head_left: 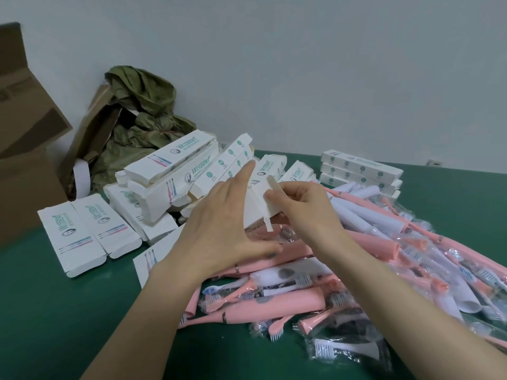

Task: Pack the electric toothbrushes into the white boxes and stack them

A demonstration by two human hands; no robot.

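White box (pixel 256 212) held over pink toothbrushes (pixel 288 303) heaped on counter (pixel 55 311). Left hand (pixel 219 226) braces it, fingers flat; right hand (pixel 304 209) pinches end flap (pixel 268 222). Likely opening box; next, slide one toothbrush in.

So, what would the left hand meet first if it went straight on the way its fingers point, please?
Most likely the tilted green-dotted box atop the pile of white boxes, just past the left hand's index fingertip. Depth is unclear; they may already touch.
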